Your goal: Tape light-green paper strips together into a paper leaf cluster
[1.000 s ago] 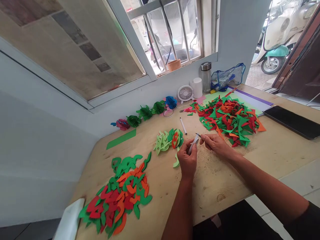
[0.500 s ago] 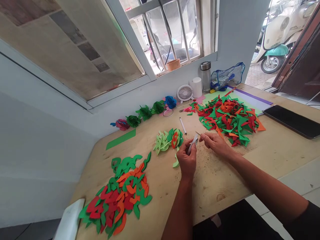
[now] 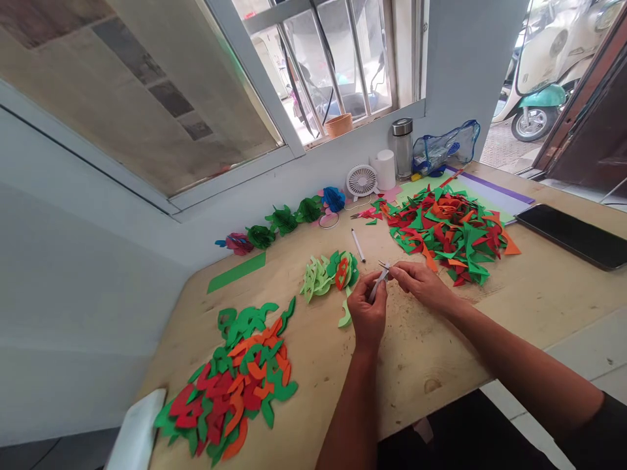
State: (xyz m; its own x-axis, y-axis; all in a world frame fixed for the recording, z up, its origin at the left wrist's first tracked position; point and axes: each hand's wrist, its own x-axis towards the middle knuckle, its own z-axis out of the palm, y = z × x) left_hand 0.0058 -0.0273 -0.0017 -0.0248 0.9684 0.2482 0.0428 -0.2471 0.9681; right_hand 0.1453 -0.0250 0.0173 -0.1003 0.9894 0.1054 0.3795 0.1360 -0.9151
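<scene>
My left hand is closed on a small white strip that points up and to the right above the wooden table. Just right of it, my right hand pinches a thin, dark, pointed tool, whose tip lies at the upper end of the strip. Whether the tool is tweezers or small scissors is too small to tell. Left of my left hand lie light green cut pieces and a red and green piece. A white pen lies beyond my hands.
Red, green and orange cutouts cover the left front of the table. A heap of scraps and a black phone are at the right. Paper flowers, a small fan and a bottle line the wall.
The tool in my right hand has shifted slightly left, over the top of the white strip. The strip now looks narrower and tilts more to the right.
</scene>
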